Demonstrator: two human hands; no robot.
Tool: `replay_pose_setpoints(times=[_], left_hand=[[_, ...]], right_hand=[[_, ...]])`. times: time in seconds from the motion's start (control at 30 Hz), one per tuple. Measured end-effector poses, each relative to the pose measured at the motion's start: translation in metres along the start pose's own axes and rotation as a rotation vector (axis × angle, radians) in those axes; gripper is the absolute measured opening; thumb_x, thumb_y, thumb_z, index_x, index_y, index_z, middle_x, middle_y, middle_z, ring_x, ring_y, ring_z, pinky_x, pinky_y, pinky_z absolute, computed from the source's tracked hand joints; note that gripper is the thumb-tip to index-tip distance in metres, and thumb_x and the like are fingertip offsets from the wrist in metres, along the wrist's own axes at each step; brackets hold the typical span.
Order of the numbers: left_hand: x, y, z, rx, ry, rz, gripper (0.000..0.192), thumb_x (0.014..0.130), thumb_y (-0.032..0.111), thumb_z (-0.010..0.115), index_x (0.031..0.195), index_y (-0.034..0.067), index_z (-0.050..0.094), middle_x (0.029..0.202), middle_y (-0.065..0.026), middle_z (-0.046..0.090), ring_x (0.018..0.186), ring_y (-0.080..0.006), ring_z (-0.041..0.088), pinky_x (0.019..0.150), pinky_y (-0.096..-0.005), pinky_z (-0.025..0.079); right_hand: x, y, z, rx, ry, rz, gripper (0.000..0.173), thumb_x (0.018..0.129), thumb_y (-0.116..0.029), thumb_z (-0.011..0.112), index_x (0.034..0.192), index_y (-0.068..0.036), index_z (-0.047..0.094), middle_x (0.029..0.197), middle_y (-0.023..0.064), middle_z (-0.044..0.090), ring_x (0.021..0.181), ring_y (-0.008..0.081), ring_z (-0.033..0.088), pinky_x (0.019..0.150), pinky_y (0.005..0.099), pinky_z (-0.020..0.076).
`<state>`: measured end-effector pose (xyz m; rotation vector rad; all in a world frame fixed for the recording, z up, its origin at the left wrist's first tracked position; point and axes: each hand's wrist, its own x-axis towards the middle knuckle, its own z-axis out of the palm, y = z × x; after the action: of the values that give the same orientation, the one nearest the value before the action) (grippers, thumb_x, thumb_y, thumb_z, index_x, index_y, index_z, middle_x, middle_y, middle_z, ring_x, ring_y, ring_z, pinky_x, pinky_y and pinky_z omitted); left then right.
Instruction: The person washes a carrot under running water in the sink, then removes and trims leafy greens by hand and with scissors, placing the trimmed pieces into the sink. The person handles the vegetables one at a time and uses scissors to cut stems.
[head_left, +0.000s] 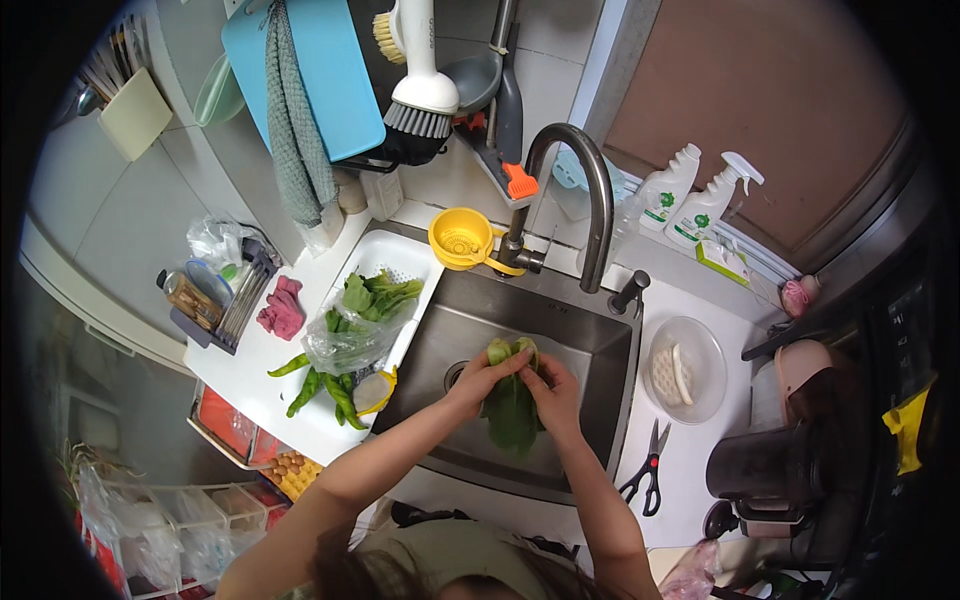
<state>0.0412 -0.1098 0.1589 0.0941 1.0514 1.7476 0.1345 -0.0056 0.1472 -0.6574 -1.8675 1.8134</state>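
Note:
Over the stainless steel sink (457, 322), my left hand (480, 379) and my right hand (553, 386) both hold a head of leafy greens (511, 420). Its pale stem end points away from me, and the dark leaves hang toward me. The fingers of the two hands meet near the stems. Left of the sink, more leafy greens (371, 296) lie partly under a clear plastic bag (352, 341) in a white draining tray (427, 262). Green peppers (306, 391) lie at the tray's near end, beside a yellow-rimmed strainer (375, 391).
A tall curved faucet (600, 202) rises behind the sink, with a yellow strainer cup (459, 238) beside it. On the right counter are a clear bowl (697, 341) and black-handled scissors (646, 472). A pink cloth (282, 307) lies on the left counter.

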Motion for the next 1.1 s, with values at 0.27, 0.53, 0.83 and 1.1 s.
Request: replay_pose_setpoints(times=[0.27,0.53,0.83,1.1], left_hand=[[0.014,-0.008,-0.028,0.185,0.141,0.487,0.034,0.071,-0.002,0.057,0.105,0.000,0.052,0.101,-0.0082,0.057,0.093,-0.0149,0.055,0.078,-0.0250,0.044],[0.015,-0.020,-0.031,0.932,-0.054,0.310,0.061,0.060,0.023,0.080,0.111,0.006,0.051,0.097,-0.0077,0.057,0.089,-0.0145,0.054,0.078,-0.0266,0.044],[0.011,-0.026,-0.065,1.449,-0.170,-0.024,0.055,0.056,0.042,0.073,0.100,0.013,0.061,0.084,-0.0106,0.063,0.078,-0.0259,0.061,0.070,-0.0331,0.047],[0.023,-0.014,-0.085,1.755,-0.203,-0.093,0.047,0.062,0.039,0.070,0.101,0.012,0.062,0.090,-0.0099,0.063,0.084,-0.0234,0.060,0.076,-0.0308,0.046]], right_hand=[[0.010,0.007,-0.039,0.365,0.117,0.155,0.012,0.077,-0.006,0.064,0.087,0.000,0.061,0.078,0.0008,0.060,0.071,0.0066,0.054,0.065,0.0198,0.0428],[0.001,0.040,-0.019,0.120,-0.149,0.141,0.020,0.080,-0.004,0.060,0.098,-0.002,0.053,0.082,0.0022,0.060,0.073,0.0079,0.055,0.065,0.0214,0.0438],[-0.023,0.060,-0.029,-0.548,-0.466,0.077,0.026,0.083,-0.006,0.052,0.108,-0.006,0.053,0.084,0.0117,0.059,0.074,0.0232,0.060,0.062,0.0341,0.0465],[-0.002,0.103,-0.060,-0.847,-0.206,-0.118,0.016,0.079,-0.005,0.051,0.093,-0.007,0.061,0.073,0.0094,0.060,0.063,0.0262,0.059,0.056,0.0356,0.0457]])
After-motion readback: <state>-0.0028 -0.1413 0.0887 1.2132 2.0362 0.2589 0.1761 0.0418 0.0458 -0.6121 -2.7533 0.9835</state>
